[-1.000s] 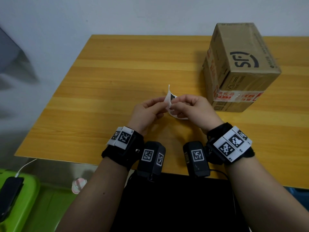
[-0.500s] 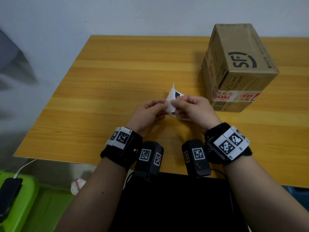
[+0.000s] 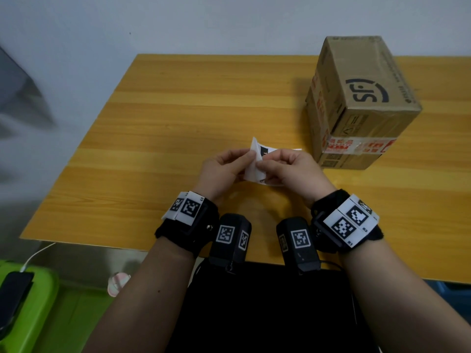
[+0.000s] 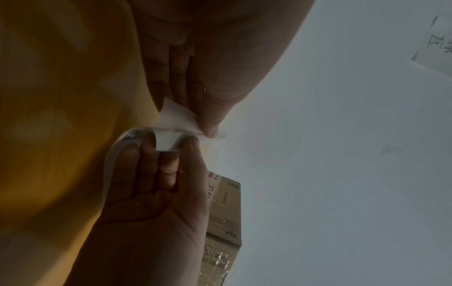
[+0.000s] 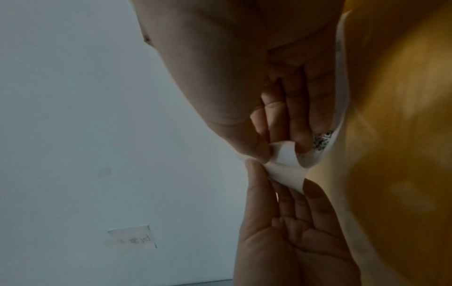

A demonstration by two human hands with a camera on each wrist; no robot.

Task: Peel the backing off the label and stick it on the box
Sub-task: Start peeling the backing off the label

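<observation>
A white printed label [image 3: 265,151] is held just above the wooden table [image 3: 178,118], between both hands. My left hand [image 3: 251,159] pinches a blank white layer [image 4: 171,120] that is peeled up at the label's left edge. My right hand [image 3: 262,165] pinches the printed sheet [image 5: 320,143], which bends away under its fingers. I cannot tell which layer is the backing. The brown cardboard box [image 3: 356,103], taped shut with a dark logo on top, stands on the table to the right, about a hand's width beyond my right hand.
The table's near edge [image 3: 102,244] runs just behind my wrists. A green bin [image 3: 30,309] with a dark phone [image 3: 12,289] on it sits on the floor at the lower left. A small paper note [image 5: 132,238] is stuck to the pale wall.
The peeled white layer has opened wider from the printed sheet. More of the sheet now shows past my right hand. Both hands stay at the same spot over the table.
</observation>
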